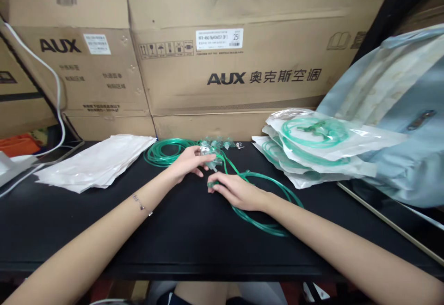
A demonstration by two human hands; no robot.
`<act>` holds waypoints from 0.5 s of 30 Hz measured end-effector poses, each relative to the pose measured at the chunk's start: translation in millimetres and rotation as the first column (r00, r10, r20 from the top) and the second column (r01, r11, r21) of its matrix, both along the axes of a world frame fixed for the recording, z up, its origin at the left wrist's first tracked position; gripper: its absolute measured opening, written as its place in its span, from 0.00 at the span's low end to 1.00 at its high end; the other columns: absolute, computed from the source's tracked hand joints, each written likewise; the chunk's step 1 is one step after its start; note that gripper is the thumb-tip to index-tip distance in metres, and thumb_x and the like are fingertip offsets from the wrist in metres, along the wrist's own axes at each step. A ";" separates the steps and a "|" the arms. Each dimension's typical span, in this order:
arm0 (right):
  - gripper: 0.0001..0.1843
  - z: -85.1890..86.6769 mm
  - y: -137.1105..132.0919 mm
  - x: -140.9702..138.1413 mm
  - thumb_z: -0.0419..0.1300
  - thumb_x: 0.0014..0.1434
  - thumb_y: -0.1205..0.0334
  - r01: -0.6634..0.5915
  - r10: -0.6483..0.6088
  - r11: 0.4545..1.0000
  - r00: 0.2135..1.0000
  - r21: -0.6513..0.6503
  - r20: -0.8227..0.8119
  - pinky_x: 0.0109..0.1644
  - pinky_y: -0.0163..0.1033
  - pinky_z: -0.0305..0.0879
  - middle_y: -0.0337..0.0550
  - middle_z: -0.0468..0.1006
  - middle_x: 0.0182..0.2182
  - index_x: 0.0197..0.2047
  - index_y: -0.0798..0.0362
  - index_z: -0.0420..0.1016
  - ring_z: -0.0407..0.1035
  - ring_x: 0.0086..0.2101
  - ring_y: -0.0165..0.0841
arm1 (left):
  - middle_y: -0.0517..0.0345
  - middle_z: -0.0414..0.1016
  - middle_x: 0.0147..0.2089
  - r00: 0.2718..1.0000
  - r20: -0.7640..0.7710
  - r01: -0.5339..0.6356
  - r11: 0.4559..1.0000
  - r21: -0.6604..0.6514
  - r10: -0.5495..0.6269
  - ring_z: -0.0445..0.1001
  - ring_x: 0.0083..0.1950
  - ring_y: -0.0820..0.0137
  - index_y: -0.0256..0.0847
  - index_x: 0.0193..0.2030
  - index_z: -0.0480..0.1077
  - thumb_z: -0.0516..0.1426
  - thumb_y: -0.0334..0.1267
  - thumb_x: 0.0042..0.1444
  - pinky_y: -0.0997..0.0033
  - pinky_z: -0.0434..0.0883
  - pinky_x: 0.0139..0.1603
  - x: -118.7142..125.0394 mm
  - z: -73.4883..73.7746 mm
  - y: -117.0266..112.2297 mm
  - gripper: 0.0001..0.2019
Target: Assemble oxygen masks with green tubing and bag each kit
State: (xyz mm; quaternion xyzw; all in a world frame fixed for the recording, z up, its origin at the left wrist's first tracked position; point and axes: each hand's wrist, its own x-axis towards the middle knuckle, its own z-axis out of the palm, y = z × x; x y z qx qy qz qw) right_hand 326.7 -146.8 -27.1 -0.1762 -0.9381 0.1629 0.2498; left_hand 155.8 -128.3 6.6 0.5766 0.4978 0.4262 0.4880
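Green plastic tubing (pixel 267 219) lies looped on the black table (pixel 187 231), with a second coil (pixel 163 151) further back. My left hand (pixel 190 161) has its fingers closed on a clear mask piece (pixel 210 153) joined to the tubing. My right hand (pixel 236 191) pinches the green end of the tube near the loop, palm down. More clear mask parts (pixel 222 143) sit behind my hands.
A pile of empty white bags (pixel 93 161) lies at the left. Sealed bags holding green tubing (pixel 312 145) are stacked at the right, beside a blue-grey plastic cover (pixel 398 111). Large cardboard boxes (pixel 236 64) wall the back. A white cable (pixel 55 88) hangs at the left.
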 end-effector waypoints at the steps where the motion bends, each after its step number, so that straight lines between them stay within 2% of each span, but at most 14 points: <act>1: 0.11 -2.9 1.4 0.4 0.40 0.64 0.64 0.043 -0.048 0.997 0.996 -0.071 -0.076 0.39 0.34 0.63 0.41 0.70 0.31 0.45 0.54 0.60 0.66 0.32 0.28 | 0.58 0.70 0.26 0.993 0.115 0.038 0.999 -0.013 -0.037 0.69 0.23 0.76 0.36 0.30 0.66 0.64 0.38 0.42 0.81 0.62 0.14 -4.0 -1.4 0.5 0.12; 4: 0.13 -9.6 5.7 0.1 0.40 0.64 0.60 0.163 -0.204 0.967 0.956 -0.198 -0.210 0.32 0.32 0.60 0.36 0.65 0.25 0.47 0.54 0.58 0.61 0.24 0.26 | 0.59 0.69 0.27 0.931 0.349 0.137 0.989 -0.063 -0.107 0.70 0.24 0.77 0.36 0.31 0.66 0.62 0.38 0.44 0.84 0.62 0.13 -12.3 -4.6 0.6 0.11; 6: 0.13 -11.4 8.0 -0.5 0.42 0.64 0.59 0.234 -0.287 0.945 0.928 -0.226 -0.239 0.30 0.32 0.57 0.35 0.63 0.24 0.46 0.54 0.60 0.58 0.23 0.26 | 0.59 0.70 0.29 0.913 0.395 0.136 0.989 -0.066 -0.100 0.73 0.26 0.73 0.37 0.37 0.64 0.62 0.36 0.44 0.81 0.67 0.15 -15.4 -4.5 -0.7 0.14; 9: 0.13 -10.4 9.3 -1.1 0.44 0.62 0.58 0.319 -0.369 0.923 0.894 -0.215 -0.255 0.28 0.31 0.55 0.34 0.63 0.22 0.44 0.55 0.64 0.57 0.22 0.26 | 0.60 0.71 0.30 0.923 0.367 0.122 0.992 0.001 -0.114 0.76 0.28 0.68 0.42 0.45 0.60 0.63 0.35 0.44 0.75 0.72 0.18 -19.3 -2.4 -3.4 0.22; 12: 0.13 -8.4 8.9 -1.1 0.46 0.62 0.58 0.336 -0.368 0.926 0.902 -0.170 -0.224 0.29 0.32 0.55 0.36 0.65 0.22 0.39 0.56 0.67 0.59 0.22 0.26 | 0.62 0.70 0.30 0.942 0.292 0.154 0.986 0.062 -0.165 0.77 0.29 0.66 0.42 0.45 0.60 0.64 0.36 0.43 0.74 0.73 0.19 -23.0 -1.7 -4.9 0.23; 15: 0.14 -8.5 9.1 -0.8 0.46 0.62 0.60 0.325 -0.346 0.937 0.917 -0.131 -0.197 0.33 0.32 0.58 0.40 0.71 0.26 0.34 0.55 0.70 0.65 0.27 0.28 | 0.61 0.70 0.29 0.958 0.208 0.179 0.979 0.096 -0.196 0.76 0.29 0.65 0.41 0.45 0.59 0.64 0.37 0.43 0.75 0.72 0.17 -25.1 -1.5 -5.3 0.23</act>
